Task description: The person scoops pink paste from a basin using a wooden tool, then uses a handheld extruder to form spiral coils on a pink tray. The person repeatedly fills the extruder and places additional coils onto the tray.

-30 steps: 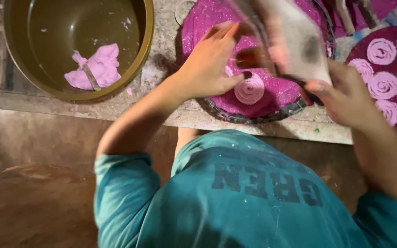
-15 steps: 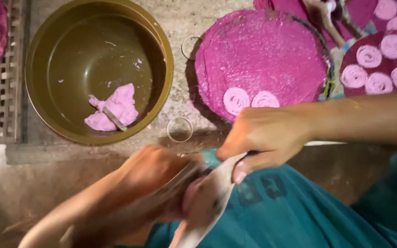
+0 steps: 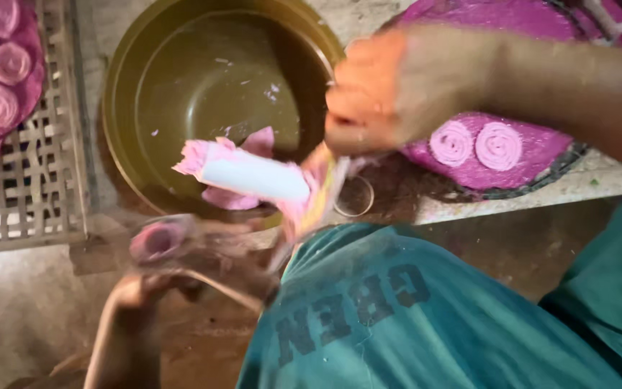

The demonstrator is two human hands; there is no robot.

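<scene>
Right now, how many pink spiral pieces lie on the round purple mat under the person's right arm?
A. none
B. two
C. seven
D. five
B: two pink spirals lie side by side on the round purple mat, just below the right hand.

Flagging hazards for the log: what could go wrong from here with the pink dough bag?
1. The bag hangs over the bowl's rim; dough may drip outside it.
2. The right hand sits just above two spirals on the round tray and could smear them.
3. The left hand is blurred; its grip is unclear.
</scene>
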